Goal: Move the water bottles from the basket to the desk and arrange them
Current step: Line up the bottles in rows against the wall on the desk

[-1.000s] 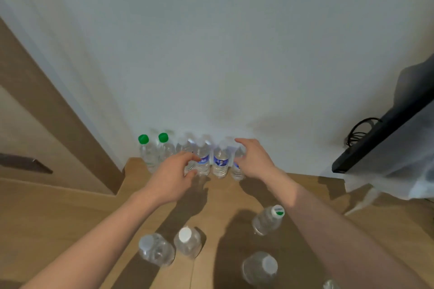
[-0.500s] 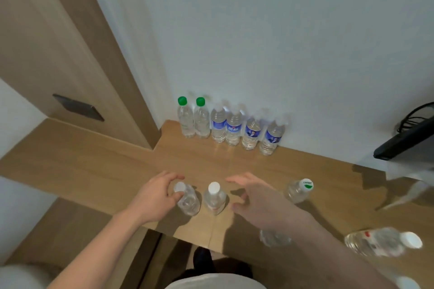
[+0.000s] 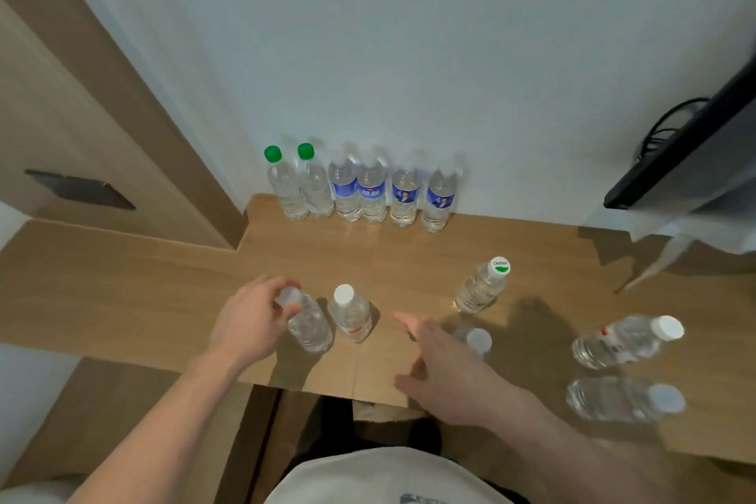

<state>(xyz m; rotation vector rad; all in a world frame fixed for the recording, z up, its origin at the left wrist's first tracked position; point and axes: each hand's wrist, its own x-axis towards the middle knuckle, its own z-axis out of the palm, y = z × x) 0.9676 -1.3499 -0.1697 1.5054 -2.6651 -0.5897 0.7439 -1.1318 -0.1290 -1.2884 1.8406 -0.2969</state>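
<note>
Pale wall and a wooden desk [image 3: 122, 278] fill the view, and no basket shows anywhere in it. Nearest the front edge, the left hand [image 3: 245, 323] curls its fingers round the neck and cap of a clear bottle [image 3: 309, 325], which leans a little to the right; whether its base has left the wood cannot be told. Just beside it stands a white-capped bottle [image 3: 352, 315] with a red mark, upright and untouched. The right hand [image 3: 442, 370] hangs open with fingers spread, holding nothing, close to a blurred small bottle [image 3: 474, 342] partly behind it.

Further right a bottle with a green-printed cap [image 3: 482, 286] stands tilted in the wide lens, and two more bottles [image 3: 626, 342] lie near the right edge, one behind the other. Against the wall a row of six [image 3: 360, 192] is already lined up: two green-capped, then four with blue labels, shoulders touching.

To do this step well, I would grip lower on the body rather than the cap, lift straight, and set the bottle down at the right end of the row, flush with its neighbour. All bottles look full and sealed.
</note>
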